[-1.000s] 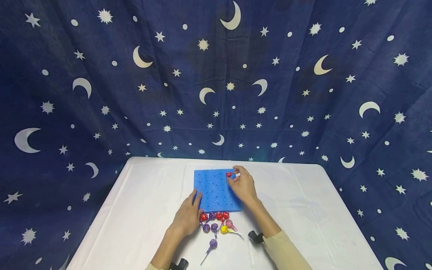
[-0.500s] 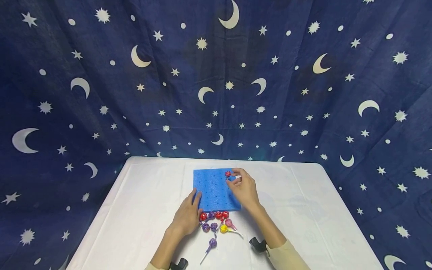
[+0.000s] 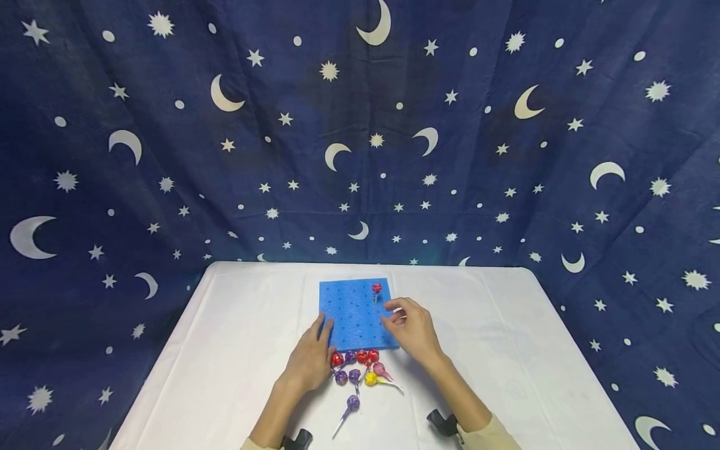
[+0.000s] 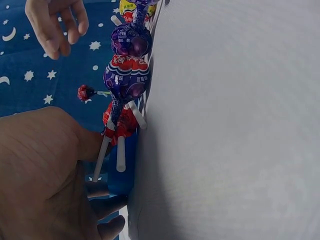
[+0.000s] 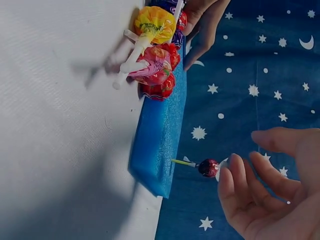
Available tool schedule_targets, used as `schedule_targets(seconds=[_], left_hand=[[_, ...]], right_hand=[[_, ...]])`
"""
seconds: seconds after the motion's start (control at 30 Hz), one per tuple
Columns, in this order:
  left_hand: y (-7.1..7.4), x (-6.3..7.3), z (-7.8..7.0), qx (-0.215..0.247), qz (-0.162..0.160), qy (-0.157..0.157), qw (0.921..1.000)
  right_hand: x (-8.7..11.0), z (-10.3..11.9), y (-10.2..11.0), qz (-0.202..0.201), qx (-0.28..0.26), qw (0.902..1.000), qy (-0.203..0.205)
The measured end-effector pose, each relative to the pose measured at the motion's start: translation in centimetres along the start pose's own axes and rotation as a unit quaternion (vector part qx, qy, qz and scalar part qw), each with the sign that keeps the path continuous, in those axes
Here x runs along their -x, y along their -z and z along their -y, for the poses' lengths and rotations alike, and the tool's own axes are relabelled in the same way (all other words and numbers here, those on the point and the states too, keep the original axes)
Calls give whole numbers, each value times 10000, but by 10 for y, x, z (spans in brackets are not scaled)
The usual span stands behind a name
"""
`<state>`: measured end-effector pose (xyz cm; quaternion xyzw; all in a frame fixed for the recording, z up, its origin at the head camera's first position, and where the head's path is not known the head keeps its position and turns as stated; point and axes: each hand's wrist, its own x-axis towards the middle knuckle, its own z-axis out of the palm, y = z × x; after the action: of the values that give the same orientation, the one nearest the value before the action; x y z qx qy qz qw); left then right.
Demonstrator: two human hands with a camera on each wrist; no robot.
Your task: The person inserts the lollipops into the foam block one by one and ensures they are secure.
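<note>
A blue foam block (image 3: 350, 322) dotted with small holes lies on the table. One red-wrapped lollipop (image 3: 377, 288) stands on its stick in the block's far right part. My right hand (image 3: 415, 328) hovers over the block's right side, fingers loosely bent and holding nothing; in the right wrist view a gap shows between thumb and fingers beside the lollipop head (image 5: 207, 168). My left hand (image 3: 308, 361) rests at the block's near left edge, fingers extended along it. Its thumb is close to several loose lollipops, including a purple one (image 4: 127, 77) in the left wrist view.
Several wrapped lollipops lie in front of the block, among them a yellow one (image 3: 371, 379), a pink one (image 3: 379, 369) and a purple one (image 3: 352, 403) nearest me. A white cloth (image 3: 225, 350) covers the table. Behind hangs a dark blue curtain (image 3: 304, 162) with stars and moons.
My right hand has let go of the red lollipop and drawn back toward me and slightly right. The lollipop now stands by itself in the foam. My left hand stays on the block.
</note>
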<state>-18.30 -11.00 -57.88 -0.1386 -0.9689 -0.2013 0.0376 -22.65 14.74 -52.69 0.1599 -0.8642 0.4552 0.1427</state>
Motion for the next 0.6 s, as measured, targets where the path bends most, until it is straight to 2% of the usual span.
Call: schedule_targets(seconds=[0.37, 0.6], left_hand=[[-1, 0, 2, 6, -35, 15, 10000], [-1, 0, 3, 12, -31, 75, 10000]], right_hand=[[10, 11, 1, 594, 218, 9979, -97], [17, 15, -1, 1303, 601, 9894, -208]])
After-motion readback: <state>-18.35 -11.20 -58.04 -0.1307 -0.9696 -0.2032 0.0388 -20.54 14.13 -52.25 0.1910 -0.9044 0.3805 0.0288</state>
